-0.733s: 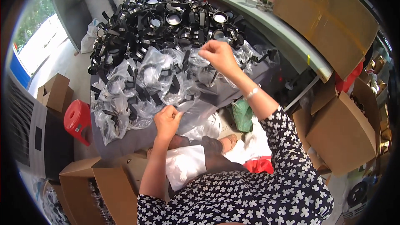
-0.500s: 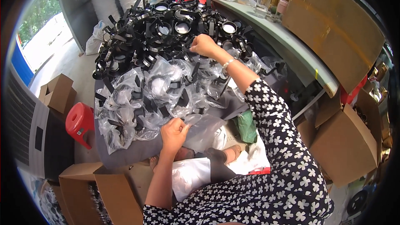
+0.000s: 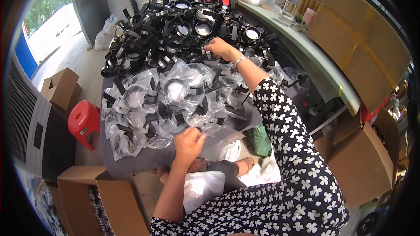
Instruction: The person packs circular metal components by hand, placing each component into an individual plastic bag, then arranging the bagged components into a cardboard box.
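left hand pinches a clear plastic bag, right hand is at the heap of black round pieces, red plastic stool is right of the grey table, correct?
Wrong side: in the head view, the red plastic stool stands left of the grey table. The left hand pinches the bag, the right hand is at the heap.

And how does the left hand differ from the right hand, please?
The left hand pinches a clear plastic bag; the right hand is at the loose black parts, its exact grip unclear. The left hand is nearer the body; the right hand is farther out. The right hand has a bracelet at its wrist; the left hand shows none. Both are ungloved, with fingers curled.
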Available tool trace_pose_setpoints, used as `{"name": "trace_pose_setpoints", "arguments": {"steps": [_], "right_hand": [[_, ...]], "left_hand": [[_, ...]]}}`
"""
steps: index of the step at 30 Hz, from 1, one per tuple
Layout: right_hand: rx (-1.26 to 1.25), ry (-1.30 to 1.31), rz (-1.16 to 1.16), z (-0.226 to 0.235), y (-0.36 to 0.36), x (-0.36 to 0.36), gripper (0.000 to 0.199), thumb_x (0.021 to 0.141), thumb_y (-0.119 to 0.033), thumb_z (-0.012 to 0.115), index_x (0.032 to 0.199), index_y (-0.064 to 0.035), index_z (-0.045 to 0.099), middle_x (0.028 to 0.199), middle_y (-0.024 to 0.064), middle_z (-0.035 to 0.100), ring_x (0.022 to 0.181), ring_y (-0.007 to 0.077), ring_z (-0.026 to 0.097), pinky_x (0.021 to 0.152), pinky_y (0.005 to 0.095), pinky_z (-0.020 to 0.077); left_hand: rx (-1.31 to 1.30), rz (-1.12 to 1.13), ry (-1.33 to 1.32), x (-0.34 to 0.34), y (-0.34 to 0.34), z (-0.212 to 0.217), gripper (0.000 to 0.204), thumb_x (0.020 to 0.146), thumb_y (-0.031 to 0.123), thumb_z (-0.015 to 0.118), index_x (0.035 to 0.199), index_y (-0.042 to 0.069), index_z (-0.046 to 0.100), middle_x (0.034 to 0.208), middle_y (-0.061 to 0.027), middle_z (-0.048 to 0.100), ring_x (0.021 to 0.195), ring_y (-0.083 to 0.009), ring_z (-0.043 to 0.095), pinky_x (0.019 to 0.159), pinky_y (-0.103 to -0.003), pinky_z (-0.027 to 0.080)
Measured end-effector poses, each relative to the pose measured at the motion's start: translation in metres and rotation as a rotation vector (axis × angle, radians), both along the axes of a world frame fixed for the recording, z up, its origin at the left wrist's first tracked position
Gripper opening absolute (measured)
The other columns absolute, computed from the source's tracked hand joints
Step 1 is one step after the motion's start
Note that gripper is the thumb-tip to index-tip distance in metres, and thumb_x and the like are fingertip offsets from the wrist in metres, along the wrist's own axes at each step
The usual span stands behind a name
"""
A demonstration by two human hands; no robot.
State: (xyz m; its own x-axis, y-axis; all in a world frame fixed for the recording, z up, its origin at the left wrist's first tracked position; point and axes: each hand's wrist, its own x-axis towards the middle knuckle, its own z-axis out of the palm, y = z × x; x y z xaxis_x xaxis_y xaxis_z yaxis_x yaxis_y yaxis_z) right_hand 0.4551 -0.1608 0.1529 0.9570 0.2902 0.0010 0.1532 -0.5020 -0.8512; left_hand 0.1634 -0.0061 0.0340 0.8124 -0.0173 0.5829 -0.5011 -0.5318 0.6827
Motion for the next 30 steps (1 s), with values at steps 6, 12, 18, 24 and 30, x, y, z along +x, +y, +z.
{"name": "trace_pose_setpoints", "arguments": {"steps": [6,12,18,24,30], "right_hand": [[0.284,-0.172,0.064,0.035,-0.007,-0.04,0.013,0.063,-0.006,0.063,0.072,-0.0039,0.054,0.065,0.0001,0.049,0.056,0.0096,0.045,0.047,0.0238,0.0349],[0.383,-0.664,0.154,0.082,-0.043,-0.144,0.022,0.07,-0.007,0.06,0.089,0.005,0.057,0.07,0.0045,0.057,0.063,0.0093,0.051,0.057,0.0254,0.0433],[0.34,-0.413,0.347,0.105,-0.094,-0.288,0.025,0.074,-0.007,0.06,0.096,0.0035,0.06,0.093,0.0052,0.062,0.083,0.0102,0.056,0.077,0.0229,0.044],[0.43,0.617,0.418,-0.028,-0.096,-0.356,0.023,0.076,-0.006,0.059,0.097,0.0014,0.06,0.084,0.0016,0.061,0.077,0.0059,0.055,0.072,0.0194,0.0435],[0.804,1.053,0.285,-0.095,-0.067,-0.423,0.032,0.079,-0.003,0.058,0.111,0.0008,0.052,0.091,0.0025,0.061,0.077,0.0062,0.056,0.067,0.0172,0.044]], "left_hand": [[0.009,0.023,-0.007,-0.002,0.001,0.0,0.023,0.063,0.009,0.071,0.06,0.004,0.049,0.057,-0.0079,0.052,0.048,-0.0232,0.053,0.044,-0.032,0.038],[0.014,0.004,-0.019,-0.003,-0.006,0.006,0.022,0.062,0.005,0.07,0.059,0.003,0.048,0.053,-0.0066,0.049,0.045,-0.0183,0.047,0.043,-0.029,0.036],[-0.068,-0.044,0.129,-0.015,0.008,0.003,0.022,0.063,0.005,0.07,0.06,0.002,0.049,0.054,-0.0069,0.05,0.046,-0.0152,0.047,0.044,-0.028,0.037],[-0.144,-0.037,0.203,-0.03,-0.005,0.017,0.022,0.063,0.005,0.07,0.062,0.0,0.048,0.051,-0.0049,0.046,0.048,-0.0093,0.041,0.045,-0.026,0.035],[-0.575,-0.162,0.505,-0.062,0.006,0.031,0.024,0.074,0.007,0.067,0.063,0.007,0.046,0.056,0.0067,0.044,0.05,0.0001,0.036,0.042,-0.018,0.027]]}}
